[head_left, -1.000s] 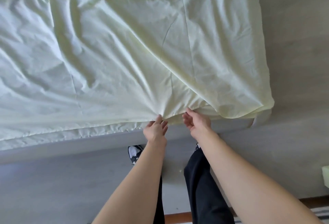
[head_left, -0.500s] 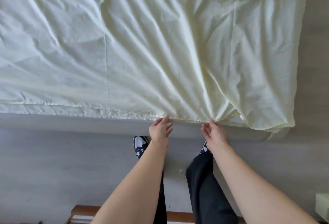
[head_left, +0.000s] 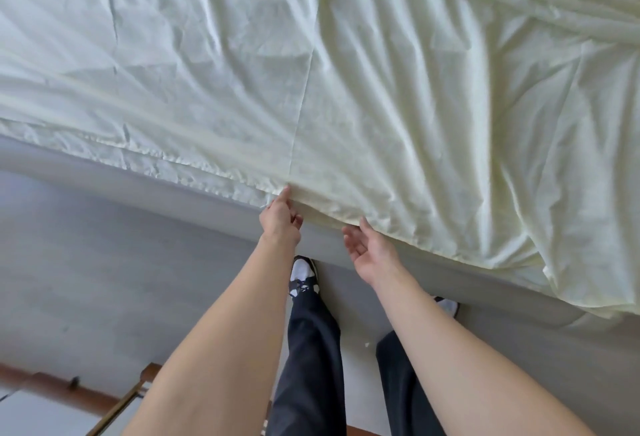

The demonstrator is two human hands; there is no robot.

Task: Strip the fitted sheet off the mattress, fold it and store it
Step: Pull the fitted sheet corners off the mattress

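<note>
Both bare forearms extend forward from the lower edge of the view, converging slightly toward the hands. The left hand (head_left: 281,218) is presented back-up, its fingers curled and its thumb extended forward, forming a pinch grip at the thumb tip. The right hand (head_left: 367,249) lies just beside that grip, palm turned toward it, fingers relaxed and slightly spread, gripping nothing. Both wrists are nearly straight.

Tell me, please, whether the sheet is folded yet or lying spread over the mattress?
Spread, not folded: the sheet lies wrinkled across the mattress, its edge loose over the side.
</note>
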